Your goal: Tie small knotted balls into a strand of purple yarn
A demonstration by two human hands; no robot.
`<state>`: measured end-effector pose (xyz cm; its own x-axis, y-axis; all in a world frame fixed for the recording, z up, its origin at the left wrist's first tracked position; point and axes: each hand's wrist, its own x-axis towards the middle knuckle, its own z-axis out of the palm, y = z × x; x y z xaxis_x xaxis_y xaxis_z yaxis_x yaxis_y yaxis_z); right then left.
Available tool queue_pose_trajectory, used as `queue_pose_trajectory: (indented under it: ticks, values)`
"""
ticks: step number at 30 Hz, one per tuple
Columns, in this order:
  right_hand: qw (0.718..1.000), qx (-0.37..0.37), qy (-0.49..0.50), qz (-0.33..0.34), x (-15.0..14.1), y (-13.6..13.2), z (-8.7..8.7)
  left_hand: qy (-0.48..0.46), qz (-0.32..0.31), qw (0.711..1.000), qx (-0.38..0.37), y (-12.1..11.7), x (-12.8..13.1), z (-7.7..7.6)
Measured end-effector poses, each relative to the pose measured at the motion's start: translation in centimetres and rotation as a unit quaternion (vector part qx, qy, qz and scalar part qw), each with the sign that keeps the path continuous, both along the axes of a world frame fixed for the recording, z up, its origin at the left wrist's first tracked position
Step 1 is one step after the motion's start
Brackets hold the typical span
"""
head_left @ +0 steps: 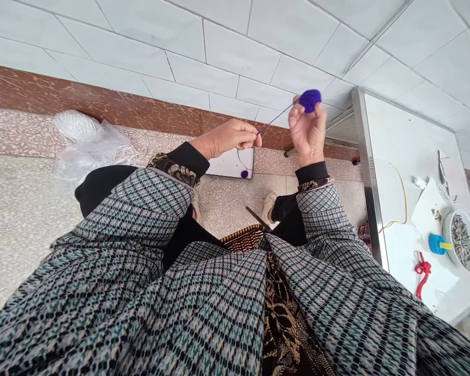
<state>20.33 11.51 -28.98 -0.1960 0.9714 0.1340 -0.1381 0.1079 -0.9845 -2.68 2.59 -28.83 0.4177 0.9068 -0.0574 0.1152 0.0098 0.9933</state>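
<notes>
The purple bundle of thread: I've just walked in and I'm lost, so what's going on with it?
A person is holding the purple bundle up in the fingertips of the right hand. The left hand pinches the purple strand running from it, drawn out straight between the hands. Below lies a white tray-like thing with a smaller purple piece on it.

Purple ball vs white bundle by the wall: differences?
- Colour: the ball is deep purple; the bundle is white.
- Support: the ball is held up in the right hand; the bundle lies low by the wall, against clear plastic.
- Strand: a purple strand runs from the ball to the left hand; neither hand touches the bundle.
Shared: both are rounded and look wound from strands.
</notes>
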Motion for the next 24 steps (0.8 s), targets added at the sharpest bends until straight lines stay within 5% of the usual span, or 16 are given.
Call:
queue_pose_trajectory:
  ticks: [6, 12, 14, 17, 19, 21, 24]
  values:
    - [0.994, 0.019, 0.083, -0.075, 3.2, 2.8, -0.4, -0.020, 0.066, 0.997, -0.032, 0.7, 0.2, -1.8]
    - [0.993, 0.001, -0.056, -0.100, 2.5, 3.2, -3.6, 0.096, -0.062, 0.990, 0.088, -1.7, 0.9, 0.5]
    - [0.980, -0.027, -0.193, -0.041, 1.4, 1.0, -3.9, 0.124, -0.057, 0.981, 0.138, -3.0, 1.0, 1.9]
    - [0.933, -0.027, -0.320, 0.161, 0.2, -3.6, -3.3, 0.141, 0.025, 0.975, 0.172, -4.0, 0.5, 3.6]
    - [0.905, -0.070, -0.276, 0.317, 0.1, -6.7, -2.7, 0.136, 0.088, 0.972, 0.169, -4.0, -0.3, 4.4]
    - [0.893, -0.103, -0.172, 0.403, 0.5, -9.4, -1.9, 0.129, 0.123, 0.972, 0.152, -3.8, -1.1, 4.7]
    - [0.929, -0.093, 0.007, 0.359, 1.2, -11.8, -0.4, 0.125, 0.110, 0.980, 0.111, -4.3, -1.3, 4.5]
